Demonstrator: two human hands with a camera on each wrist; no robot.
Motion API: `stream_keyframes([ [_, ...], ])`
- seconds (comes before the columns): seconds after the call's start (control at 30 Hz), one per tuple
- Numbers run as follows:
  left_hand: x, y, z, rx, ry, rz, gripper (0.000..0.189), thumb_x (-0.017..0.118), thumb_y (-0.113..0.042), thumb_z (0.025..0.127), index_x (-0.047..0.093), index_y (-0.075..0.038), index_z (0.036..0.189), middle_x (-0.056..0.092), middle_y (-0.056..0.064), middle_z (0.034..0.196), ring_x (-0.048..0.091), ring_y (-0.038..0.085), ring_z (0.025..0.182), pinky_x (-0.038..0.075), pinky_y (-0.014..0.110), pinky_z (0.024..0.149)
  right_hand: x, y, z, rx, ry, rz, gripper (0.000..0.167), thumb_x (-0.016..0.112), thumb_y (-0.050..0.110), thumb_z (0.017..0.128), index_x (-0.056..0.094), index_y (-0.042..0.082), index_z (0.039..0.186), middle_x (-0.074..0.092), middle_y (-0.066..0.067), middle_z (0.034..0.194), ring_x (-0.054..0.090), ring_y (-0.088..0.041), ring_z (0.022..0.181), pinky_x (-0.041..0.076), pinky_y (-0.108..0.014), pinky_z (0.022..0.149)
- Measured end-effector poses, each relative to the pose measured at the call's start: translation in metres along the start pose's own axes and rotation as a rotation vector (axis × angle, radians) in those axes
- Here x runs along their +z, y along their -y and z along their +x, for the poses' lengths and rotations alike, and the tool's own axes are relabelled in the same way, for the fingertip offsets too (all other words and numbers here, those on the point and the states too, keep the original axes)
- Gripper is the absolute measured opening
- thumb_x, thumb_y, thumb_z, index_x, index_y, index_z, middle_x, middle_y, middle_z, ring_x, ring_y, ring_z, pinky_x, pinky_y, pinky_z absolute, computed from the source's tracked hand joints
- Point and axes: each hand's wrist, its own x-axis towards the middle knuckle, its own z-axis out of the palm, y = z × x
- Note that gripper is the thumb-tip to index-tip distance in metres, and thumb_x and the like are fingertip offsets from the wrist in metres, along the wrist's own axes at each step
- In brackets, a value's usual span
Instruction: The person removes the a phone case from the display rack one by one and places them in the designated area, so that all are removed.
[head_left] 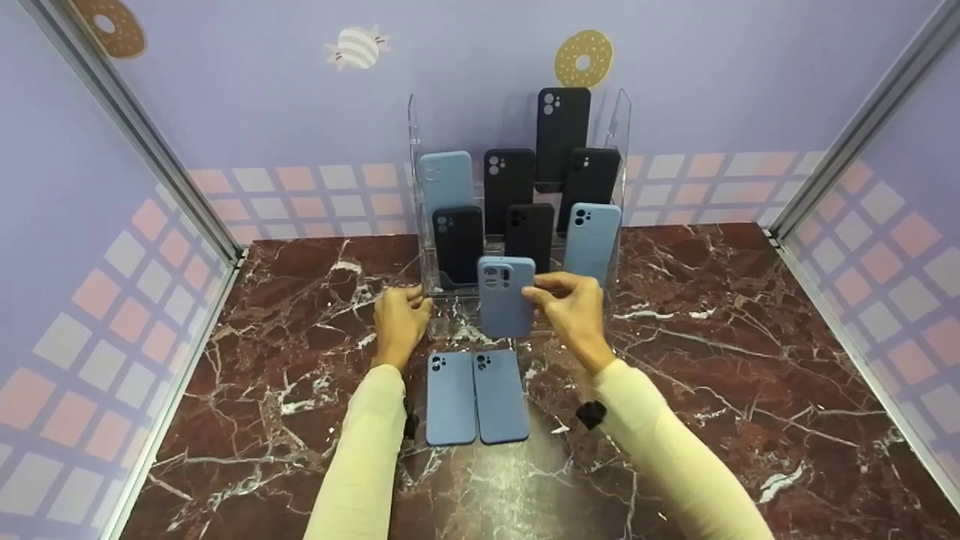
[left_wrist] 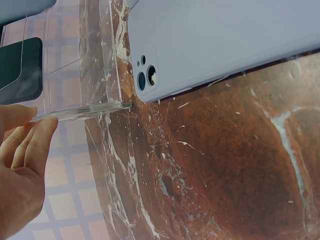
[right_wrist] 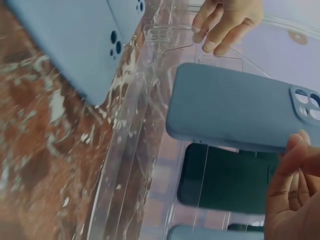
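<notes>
Between the thumb and fingers of my right hand point(head_left: 576, 313) is a grey-blue phone case point(head_left: 507, 309), pinched by its right edge. It stands upright before the front of a clear stepped display rack point(left_wrist: 95, 110), its large camera cutout at the top left. My left hand point(head_left: 400, 319) grips the rack's left side panel near the bottom front, thumb on one face and fingers on the other in the left wrist view. Two more blue cases, a left one point(head_left: 451, 401) and a right one point(head_left: 501, 401), lie side by side on the table in front of the rack.
The rack's tiers hold several cases, including a tall black case point(head_left: 562, 139) at the top and a light blue case point(head_left: 592, 241) lower right. Red marbled table point(head_left: 285, 450) surrounds it. Lilac walls point(head_left: 480, 37) close in the back and both sides.
</notes>
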Motion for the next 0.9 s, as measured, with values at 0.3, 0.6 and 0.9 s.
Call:
stream_keyframes([
  [0.3, 0.0, 0.002, 0.0, 0.037, -0.006, 0.006, 0.025, 0.079, -0.006, 0.085, 0.078, -0.002, 0.11, 0.076, 0.012, 0.097, 0.074, 0.027, 0.095, 0.053, 0.046, 0.094, -0.041, -0.015, -0.019, 0.12, 0.067, -0.127, 0.019, 0.087, 0.005, 0.077, 0.079, -0.003, 0.091, 0.076, -0.016, 0.083, 0.063, -0.014, 0.057, 0.05, -0.02, 0.051],
  [0.6, -0.001, 0.001, 0.001, 0.014, -0.004, -0.007, 0.026, 0.078, -0.005, 0.086, 0.077, -0.003, 0.112, 0.077, 0.013, 0.098, 0.075, 0.027, 0.093, 0.054, 0.045, 0.093, -0.066, -0.042, -0.033, 0.358, 0.136, -0.022, 0.018, 0.083, 0.003, 0.08, 0.075, -0.008, 0.091, 0.067, -0.009, 0.065, 0.052, -0.01, 0.047, 0.043, -0.023, 0.042],
  [0.9, 0.0, 0.0, 0.0, 0.014, 0.0, -0.009, 0.026, 0.078, -0.005, 0.086, 0.077, -0.002, 0.112, 0.076, 0.014, 0.099, 0.075, 0.027, 0.093, 0.054, 0.045, 0.093, -0.074, -0.067, -0.042, 0.484, 0.211, -0.015, 0.018, 0.08, 0.005, 0.082, 0.071, -0.009, 0.09, 0.061, -0.005, 0.059, 0.05, -0.01, 0.047, 0.043, -0.024, 0.044],
])
